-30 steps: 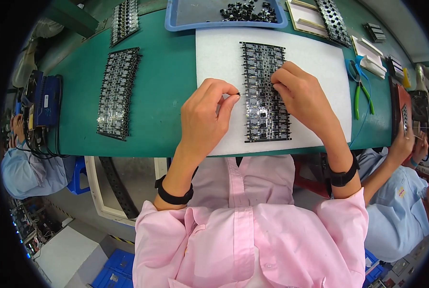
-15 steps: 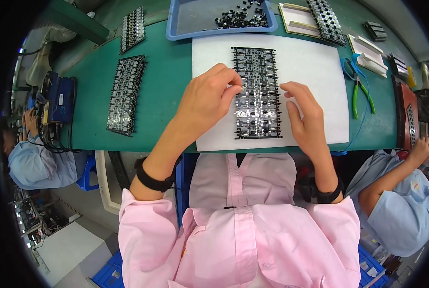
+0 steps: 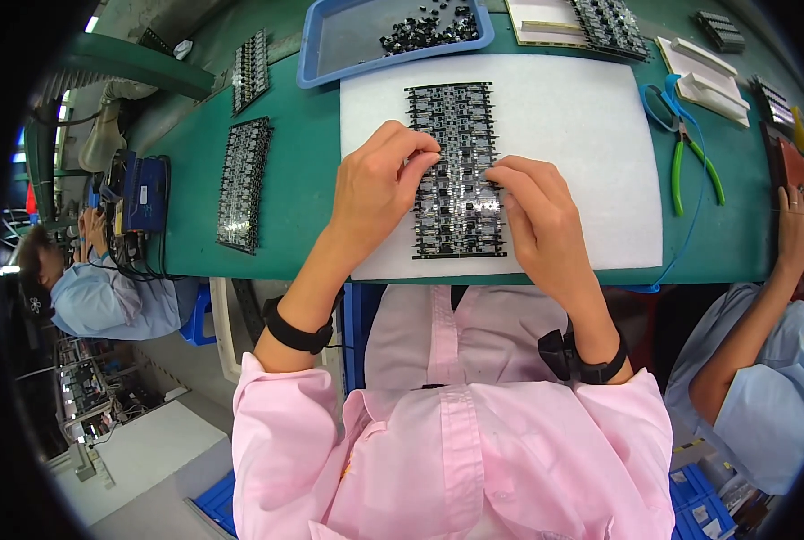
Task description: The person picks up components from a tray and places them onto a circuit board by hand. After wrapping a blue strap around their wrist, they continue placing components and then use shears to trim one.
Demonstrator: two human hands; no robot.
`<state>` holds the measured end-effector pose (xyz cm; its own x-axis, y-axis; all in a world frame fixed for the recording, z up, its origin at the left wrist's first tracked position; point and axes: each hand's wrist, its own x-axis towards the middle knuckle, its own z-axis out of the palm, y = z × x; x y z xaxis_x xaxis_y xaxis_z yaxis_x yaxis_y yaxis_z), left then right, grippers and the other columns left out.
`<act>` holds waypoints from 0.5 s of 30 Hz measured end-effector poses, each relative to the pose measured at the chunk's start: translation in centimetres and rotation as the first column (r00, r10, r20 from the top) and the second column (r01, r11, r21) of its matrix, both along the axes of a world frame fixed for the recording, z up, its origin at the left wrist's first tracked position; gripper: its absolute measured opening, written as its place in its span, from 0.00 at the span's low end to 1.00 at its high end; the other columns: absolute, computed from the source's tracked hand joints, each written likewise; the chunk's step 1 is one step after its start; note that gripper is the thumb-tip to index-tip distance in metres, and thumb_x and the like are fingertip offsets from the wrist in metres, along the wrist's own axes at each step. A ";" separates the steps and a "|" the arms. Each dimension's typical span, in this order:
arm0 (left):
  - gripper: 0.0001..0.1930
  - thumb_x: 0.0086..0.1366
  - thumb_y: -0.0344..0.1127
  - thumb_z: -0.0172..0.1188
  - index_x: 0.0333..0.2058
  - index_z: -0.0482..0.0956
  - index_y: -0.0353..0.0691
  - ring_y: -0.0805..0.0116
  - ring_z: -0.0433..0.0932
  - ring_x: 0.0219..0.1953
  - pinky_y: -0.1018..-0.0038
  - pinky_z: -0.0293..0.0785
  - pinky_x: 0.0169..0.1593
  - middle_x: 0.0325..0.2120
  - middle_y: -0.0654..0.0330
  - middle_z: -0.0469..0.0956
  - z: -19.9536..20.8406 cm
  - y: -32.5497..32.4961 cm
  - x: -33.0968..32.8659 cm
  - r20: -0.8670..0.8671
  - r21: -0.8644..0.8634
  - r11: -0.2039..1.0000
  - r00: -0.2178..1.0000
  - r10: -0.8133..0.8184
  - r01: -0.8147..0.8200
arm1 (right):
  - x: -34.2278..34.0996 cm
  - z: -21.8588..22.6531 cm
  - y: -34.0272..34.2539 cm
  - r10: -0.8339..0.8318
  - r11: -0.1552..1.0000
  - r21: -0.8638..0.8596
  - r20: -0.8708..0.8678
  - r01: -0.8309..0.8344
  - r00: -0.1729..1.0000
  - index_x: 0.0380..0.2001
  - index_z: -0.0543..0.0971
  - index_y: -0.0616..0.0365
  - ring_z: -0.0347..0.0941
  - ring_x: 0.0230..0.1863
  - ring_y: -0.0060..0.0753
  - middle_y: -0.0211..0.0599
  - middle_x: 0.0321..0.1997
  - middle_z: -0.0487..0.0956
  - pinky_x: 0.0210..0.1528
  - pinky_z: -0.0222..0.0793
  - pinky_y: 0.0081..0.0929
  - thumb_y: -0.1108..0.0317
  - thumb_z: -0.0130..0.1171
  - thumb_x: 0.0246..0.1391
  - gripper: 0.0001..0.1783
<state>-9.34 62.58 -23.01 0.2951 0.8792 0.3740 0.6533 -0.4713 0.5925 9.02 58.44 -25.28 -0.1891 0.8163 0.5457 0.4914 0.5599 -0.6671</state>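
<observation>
Here, a flat, oblong circuit-board panel, jagged along its long edges, lies on a soft-looking white sheet over the smooth green surface; the left hand has thumb and forefinger close together at its left edge, though any grip cannot be made out, and the right hand, loosely open, curves its fingertips at the right edge

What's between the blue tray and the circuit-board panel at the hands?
Only bare white sheet lies between the blue tray and the panel, in the head view.
</observation>
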 end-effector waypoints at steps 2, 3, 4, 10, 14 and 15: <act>0.03 0.51 0.27 0.57 0.27 0.75 0.38 0.66 0.72 0.19 0.75 0.66 0.23 0.22 0.61 0.72 0.0 0.2 0.6 -0.029 0.040 0.999 1.000 -0.008 0.009 | 0.4 0.0 0.2 0.002 1.000 -0.011 -0.005 -0.002 1.000 0.35 0.72 0.63 0.67 0.42 0.43 0.42 0.40 0.72 0.44 0.62 0.31 0.83 0.46 0.44 0.13; 0.03 0.51 0.27 0.57 0.27 0.75 0.38 0.66 0.72 0.19 0.75 0.66 0.23 0.22 0.61 0.72 0.0 0.3 0.8 -0.033 0.036 0.999 0.999 -0.009 0.010 | 0.6 0.0 0.2 0.004 1.000 -0.020 -0.003 -0.004 1.000 0.35 0.72 0.63 0.67 0.42 0.43 0.42 0.40 0.72 0.44 0.61 0.31 0.83 0.47 0.44 0.13; 0.03 0.51 0.26 0.57 0.27 0.75 0.37 0.69 0.71 0.19 0.77 0.66 0.23 0.22 0.61 0.72 0.0 0.4 1.0 -0.052 0.038 0.999 0.999 -0.006 0.008 | 0.7 -0.1 0.3 0.005 1.000 -0.028 -0.001 -0.005 1.000 0.35 0.72 0.63 0.66 0.43 0.44 0.42 0.40 0.72 0.45 0.61 0.32 0.83 0.47 0.43 0.12; 0.04 0.51 0.24 0.57 0.28 0.76 0.36 0.76 0.70 0.20 0.82 0.65 0.24 0.22 0.62 0.73 0.4 0.6 1.8 -0.121 0.020 1.000 0.993 0.015 -0.013 | 1.5 0.0 0.7 0.029 0.999 -0.041 -0.001 -0.029 1.000 0.33 0.72 0.64 0.66 0.42 0.44 0.42 0.39 0.72 0.45 0.61 0.32 0.83 0.47 0.42 0.12; 0.03 0.51 0.28 0.57 0.26 0.75 0.39 0.64 0.72 0.20 0.73 0.67 0.24 0.23 0.62 0.72 0.6 0.8 2.2 -0.120 -0.006 1.000 0.993 0.021 -0.022 | 1.9 0.0 0.8 0.035 0.998 -0.045 -0.008 -0.035 0.999 0.33 0.72 0.64 0.66 0.42 0.44 0.42 0.39 0.72 0.45 0.61 0.32 0.83 0.47 0.41 0.12; 0.03 0.51 0.28 0.57 0.26 0.75 0.39 0.64 0.72 0.20 0.73 0.67 0.24 0.23 0.62 0.72 0.6 0.8 2.3 -0.124 -0.007 1.000 0.992 0.018 -0.019 | 2.0 0.1 0.9 0.034 0.999 -0.042 -0.007 -0.034 0.999 0.32 0.72 0.65 0.66 0.42 0.44 0.42 0.39 0.72 0.44 0.61 0.32 0.83 0.48 0.41 0.11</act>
<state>-7.03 63.43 -22.37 0.3222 0.8878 0.3286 0.7307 -0.4540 0.5099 10.99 59.29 -25.22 -0.2139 0.8319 0.5120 0.4688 0.5473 -0.6934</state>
